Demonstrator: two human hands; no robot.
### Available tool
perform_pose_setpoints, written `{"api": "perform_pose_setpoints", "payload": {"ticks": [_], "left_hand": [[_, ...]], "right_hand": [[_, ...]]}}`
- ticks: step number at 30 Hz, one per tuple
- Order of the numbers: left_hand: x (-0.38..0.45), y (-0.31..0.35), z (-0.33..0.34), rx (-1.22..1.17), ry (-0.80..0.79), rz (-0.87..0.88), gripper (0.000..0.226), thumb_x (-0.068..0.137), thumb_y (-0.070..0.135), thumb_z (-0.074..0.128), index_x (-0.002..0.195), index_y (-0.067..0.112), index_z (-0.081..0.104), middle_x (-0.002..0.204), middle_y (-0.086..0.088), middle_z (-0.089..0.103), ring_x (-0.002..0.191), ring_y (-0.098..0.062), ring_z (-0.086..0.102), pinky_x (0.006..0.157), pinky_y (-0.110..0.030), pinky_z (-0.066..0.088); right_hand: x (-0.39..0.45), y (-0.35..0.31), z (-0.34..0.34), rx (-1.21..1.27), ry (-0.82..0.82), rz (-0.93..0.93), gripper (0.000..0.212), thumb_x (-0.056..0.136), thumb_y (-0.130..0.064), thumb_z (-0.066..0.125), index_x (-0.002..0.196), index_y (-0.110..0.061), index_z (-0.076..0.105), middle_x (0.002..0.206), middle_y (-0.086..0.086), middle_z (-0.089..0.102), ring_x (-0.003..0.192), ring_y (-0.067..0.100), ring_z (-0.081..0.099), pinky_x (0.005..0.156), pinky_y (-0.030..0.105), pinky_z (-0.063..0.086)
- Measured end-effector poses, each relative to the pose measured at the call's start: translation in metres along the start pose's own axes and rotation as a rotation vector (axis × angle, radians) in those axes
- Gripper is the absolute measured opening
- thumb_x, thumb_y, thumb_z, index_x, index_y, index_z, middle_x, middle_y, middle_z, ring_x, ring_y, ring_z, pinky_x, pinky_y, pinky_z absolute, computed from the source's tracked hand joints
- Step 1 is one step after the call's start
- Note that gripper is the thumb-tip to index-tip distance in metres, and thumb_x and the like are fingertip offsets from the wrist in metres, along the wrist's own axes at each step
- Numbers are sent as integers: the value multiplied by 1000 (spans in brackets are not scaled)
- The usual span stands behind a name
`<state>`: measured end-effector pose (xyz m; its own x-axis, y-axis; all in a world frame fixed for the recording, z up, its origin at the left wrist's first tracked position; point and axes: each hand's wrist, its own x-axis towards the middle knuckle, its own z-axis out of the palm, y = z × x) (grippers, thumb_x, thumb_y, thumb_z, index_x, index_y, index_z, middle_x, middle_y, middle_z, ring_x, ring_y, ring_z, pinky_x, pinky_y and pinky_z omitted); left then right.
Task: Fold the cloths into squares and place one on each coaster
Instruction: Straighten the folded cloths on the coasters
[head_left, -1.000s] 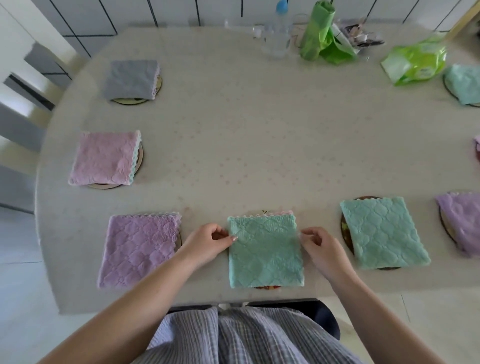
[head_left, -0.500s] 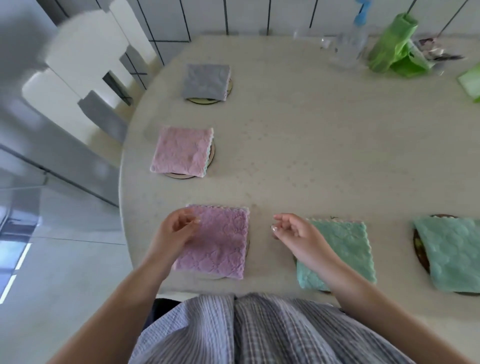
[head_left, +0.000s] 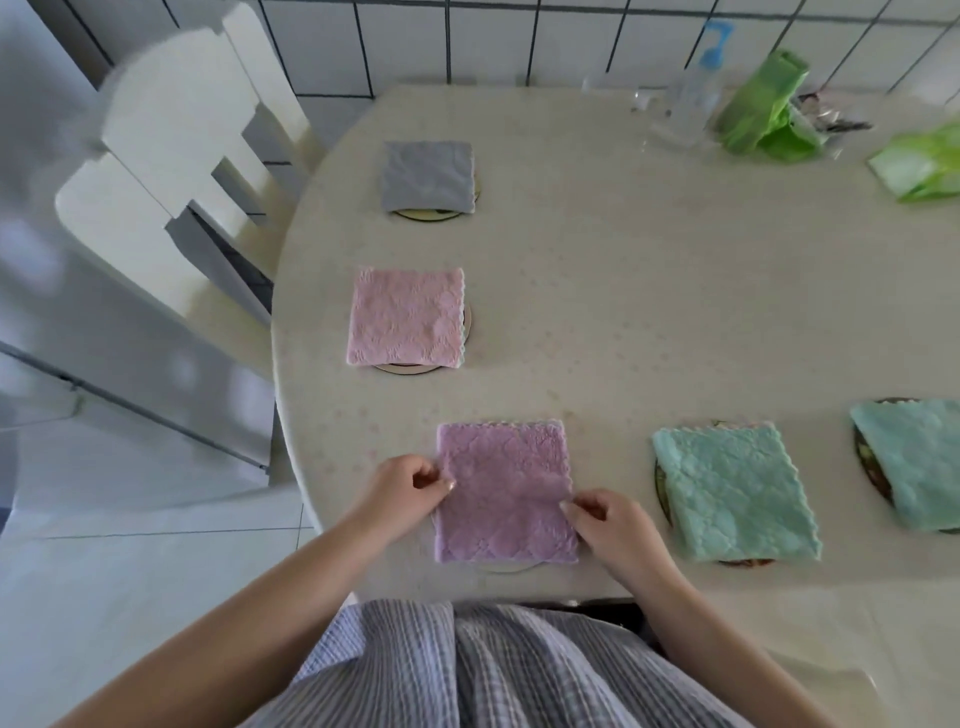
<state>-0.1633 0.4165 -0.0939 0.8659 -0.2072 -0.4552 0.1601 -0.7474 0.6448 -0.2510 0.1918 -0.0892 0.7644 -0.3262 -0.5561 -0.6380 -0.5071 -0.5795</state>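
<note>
A folded purple cloth (head_left: 504, 488) lies on a coaster (head_left: 506, 566) near the table's front edge. My left hand (head_left: 402, 491) pinches its left edge, and my right hand (head_left: 610, 522) pinches its right edge. To the right, a folded teal cloth (head_left: 732, 493) covers its own coaster (head_left: 662, 491), and another teal cloth (head_left: 917, 462) lies at the right border. Farther back on the left, a pink cloth (head_left: 408, 317) and a grey cloth (head_left: 428, 176) each sit on a coaster.
The beige oval table (head_left: 649, 291) has a clear spray bottle (head_left: 693, 93), a green bag (head_left: 763, 109) and a green packet (head_left: 919, 166) at the back right. A white chair (head_left: 171, 171) stands at the table's left. The tiled wall is behind.
My view swung left. Both hands left the teal cloth and moved to the purple cloth, and now pinch its left and right edges.
</note>
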Motion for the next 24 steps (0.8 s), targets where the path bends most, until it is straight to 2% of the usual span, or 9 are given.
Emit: {"api": "perform_pose_setpoints", "payload": {"ticks": [3,8,10,12,15,21,24], "left_hand": [[4,-2,-2,8,-46,-15,38,85,22,64,55,17,41,55,3,42,53,-9,38,47,-18,27],[2,-2,-7,35,-135,-32,36,86,22,59,58,16,39,56,3,39,52,-10,35,50,-24,26],[2,-4,-8,50,-147,-31,33,86,24,58,60,16,41,58,3,42,54,-11,37,52,-24,28],[2,-5,-7,46,-126,-20,27,87,28,60,65,18,47,63,4,49,58,-11,44,54,-23,32],[2,-8,-5,-5,-72,-47,18,84,35,64,78,21,55,76,5,58,70,-12,54,61,-23,41],[5,-4,-5,3,-90,-81,24,84,39,62,73,18,57,70,3,58,63,-12,51,60,-25,40],[7,-3,-24,-235,-186,-140,17,90,27,59,86,10,60,75,-2,62,64,-12,55,60,-23,45]], "right_hand": [[0,-6,-1,-70,-32,16,18,86,-35,59,72,-24,63,66,-8,63,67,12,58,58,26,38],[1,-11,-6,-133,-116,44,30,86,-30,58,59,-19,54,50,-7,45,49,8,41,50,28,27],[2,-10,-6,-132,-140,40,27,85,-30,58,64,-14,57,53,-6,46,49,9,39,51,28,25],[3,-8,-7,-128,-134,26,24,86,-32,58,74,-12,64,59,-3,54,54,11,46,53,28,29],[3,-7,-9,-72,-136,10,21,86,-40,59,81,-22,68,73,-2,68,66,15,59,58,28,38],[5,-5,-12,19,-167,23,18,87,-43,58,84,-28,65,76,-8,68,71,10,62,63,26,44],[-1,-12,-17,167,-72,77,17,90,-38,55,95,-24,63,80,-10,65,75,9,60,65,27,44]]}}
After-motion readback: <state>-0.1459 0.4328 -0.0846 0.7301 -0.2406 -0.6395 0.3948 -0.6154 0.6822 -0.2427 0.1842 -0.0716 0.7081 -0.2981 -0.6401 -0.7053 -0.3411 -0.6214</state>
